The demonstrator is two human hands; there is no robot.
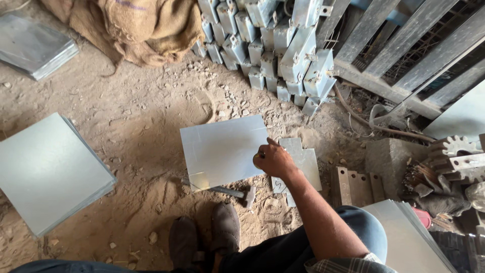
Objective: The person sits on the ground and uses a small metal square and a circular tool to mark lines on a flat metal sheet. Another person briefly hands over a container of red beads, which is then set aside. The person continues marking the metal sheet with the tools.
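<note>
I am pressing my right hand, fingers curled around a small tool, on the right edge of a shiny, flat, rectangular metal sheet lying on the dirt floor above a hammer.

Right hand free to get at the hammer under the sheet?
Probably yes. The right hand rests on the metal sheet; the hammer lies just below it, its head clear of the sheet's edge, nothing between.
</note>
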